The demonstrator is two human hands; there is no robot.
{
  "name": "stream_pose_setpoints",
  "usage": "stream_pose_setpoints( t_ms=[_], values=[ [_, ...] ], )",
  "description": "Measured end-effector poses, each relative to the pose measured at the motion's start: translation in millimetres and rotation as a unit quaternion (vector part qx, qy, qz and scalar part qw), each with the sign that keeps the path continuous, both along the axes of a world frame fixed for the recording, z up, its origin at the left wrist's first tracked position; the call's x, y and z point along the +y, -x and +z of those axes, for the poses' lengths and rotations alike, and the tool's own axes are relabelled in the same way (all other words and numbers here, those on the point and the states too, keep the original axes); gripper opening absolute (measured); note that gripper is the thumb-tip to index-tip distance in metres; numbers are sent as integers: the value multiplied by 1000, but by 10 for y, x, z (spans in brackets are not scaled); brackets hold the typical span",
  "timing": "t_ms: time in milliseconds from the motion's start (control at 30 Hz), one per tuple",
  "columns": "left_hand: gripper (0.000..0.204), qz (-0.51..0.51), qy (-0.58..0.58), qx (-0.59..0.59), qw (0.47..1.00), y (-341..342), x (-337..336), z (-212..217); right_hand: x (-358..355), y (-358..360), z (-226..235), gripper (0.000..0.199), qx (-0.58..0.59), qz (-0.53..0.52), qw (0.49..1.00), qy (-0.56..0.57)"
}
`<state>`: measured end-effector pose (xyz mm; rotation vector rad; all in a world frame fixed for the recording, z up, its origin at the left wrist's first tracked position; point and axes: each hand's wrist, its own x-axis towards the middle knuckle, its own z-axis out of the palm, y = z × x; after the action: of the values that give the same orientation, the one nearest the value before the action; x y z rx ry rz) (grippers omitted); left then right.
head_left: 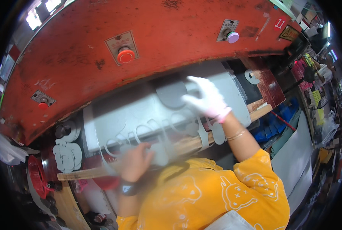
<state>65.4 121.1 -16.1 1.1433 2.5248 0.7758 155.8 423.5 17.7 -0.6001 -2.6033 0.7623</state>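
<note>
A pale grey sheet (117,124) lies under the red machine, with a row of curved cutouts along its near edge. My right hand (208,99), in a white glove, reaches over the sheet with thumb and fingers apart. Beside its fingertips is a darker rounded grey shape (173,95). My bare left hand (135,163) is at the sheet's near edge, smeared by motion, so its grip cannot be made out. Next to it a rounded grey piece (160,154) overhangs the wooden edge strip (184,146). Narrow grey strips (204,135) hang over that strip near my right wrist.
The red machine beam (171,38) spans the far side, carrying a large red push button (125,55) and a pale purple knob (232,37). Stacked grey cut pieces (68,157) sit at left, near a red basket (36,174). A fan (308,74) stands at right.
</note>
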Motion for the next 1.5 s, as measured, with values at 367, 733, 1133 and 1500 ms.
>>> stream_pose_setpoints(
  t_ms=[367, 733, 1133, 1500],
  values=[
    [85, -88, 21, 134, 987, -103, 327, -139, -973, 53, -217, 77, -150, -60, 978, -131],
    [85, -73, -3, 158, 985, -264, 49, -219, -582, -444, 14, 74, 105, 87, 929, 343],
    [85, -75, -7, 138, 988, -225, -31, -191, -328, -567, -35, 72, 295, 134, 637, 700],
    [86, -76, -10, 136, 988, -207, -47, -174, -425, -784, -194, 65, -31, -104, 993, -49]
  ],
)
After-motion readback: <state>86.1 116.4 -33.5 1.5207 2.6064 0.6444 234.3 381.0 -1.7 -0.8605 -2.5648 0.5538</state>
